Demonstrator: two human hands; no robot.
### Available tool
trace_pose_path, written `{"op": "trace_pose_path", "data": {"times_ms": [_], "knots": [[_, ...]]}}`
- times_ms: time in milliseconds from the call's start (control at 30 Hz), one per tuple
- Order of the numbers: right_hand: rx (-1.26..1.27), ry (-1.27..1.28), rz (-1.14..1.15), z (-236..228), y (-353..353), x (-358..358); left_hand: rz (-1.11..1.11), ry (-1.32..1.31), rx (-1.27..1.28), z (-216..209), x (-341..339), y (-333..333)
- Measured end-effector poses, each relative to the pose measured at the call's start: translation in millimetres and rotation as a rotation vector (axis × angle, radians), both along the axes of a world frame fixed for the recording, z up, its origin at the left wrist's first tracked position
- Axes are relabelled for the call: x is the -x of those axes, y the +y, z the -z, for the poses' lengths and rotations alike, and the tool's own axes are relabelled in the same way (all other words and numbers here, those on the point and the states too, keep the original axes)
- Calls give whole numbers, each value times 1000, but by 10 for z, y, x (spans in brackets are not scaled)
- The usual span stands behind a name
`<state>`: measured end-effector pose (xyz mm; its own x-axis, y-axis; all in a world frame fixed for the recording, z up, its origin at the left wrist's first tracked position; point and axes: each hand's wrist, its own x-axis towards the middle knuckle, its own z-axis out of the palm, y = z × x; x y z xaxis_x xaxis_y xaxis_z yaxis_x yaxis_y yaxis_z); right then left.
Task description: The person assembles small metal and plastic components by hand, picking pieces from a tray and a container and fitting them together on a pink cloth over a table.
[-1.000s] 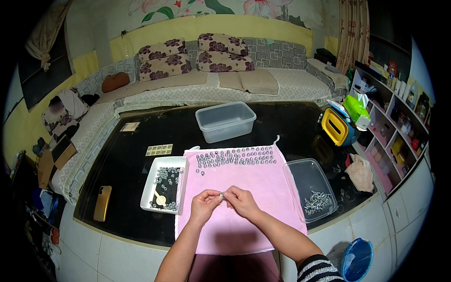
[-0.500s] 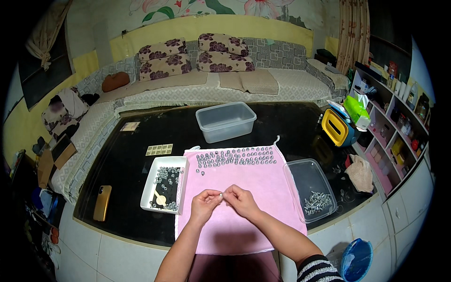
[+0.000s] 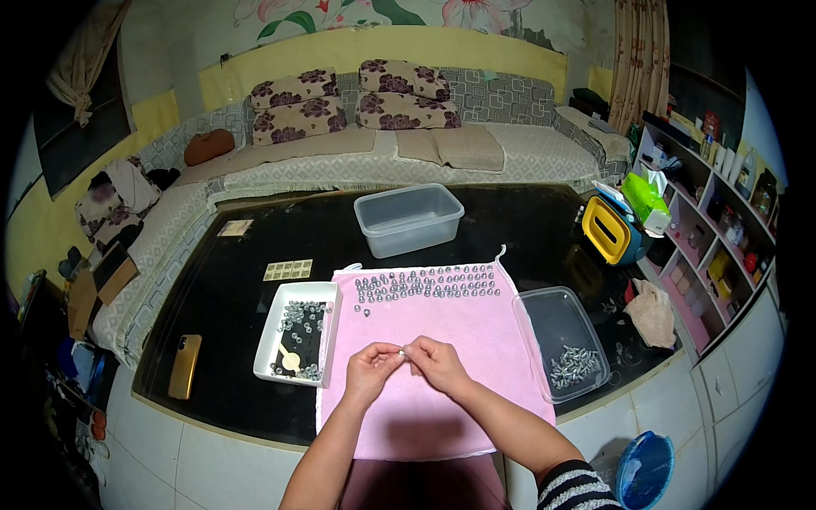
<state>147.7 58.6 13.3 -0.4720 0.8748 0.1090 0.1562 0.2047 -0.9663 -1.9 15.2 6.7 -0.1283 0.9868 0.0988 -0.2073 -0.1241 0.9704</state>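
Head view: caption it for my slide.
Left hand and right hand pinch a shiny piece above pink cloth bearing silvery parts.

Since the earlier views, the fingers of the left hand (image 3: 367, 372) and right hand (image 3: 439, 365) have shifted very slightly at their meeting point. The small shiny part (image 3: 402, 353) between the fingertips has moved marginally with them, and its highlight has changed. The fingers cover most of the part; any rotation is indeterminable.
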Motion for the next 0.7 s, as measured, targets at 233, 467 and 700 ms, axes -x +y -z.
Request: {"op": "trace_pose_path", "data": {"times_ms": [233,467,700], "knots": [[-123,229,119,23,-20,57,-38,19,-19,14,4,13],[-68,165,170,-99,-82,40,-57,23,-6,9,17,14],[28,133,-10,-81,-96,9,-65,-10,-25,23,15,20]]}}
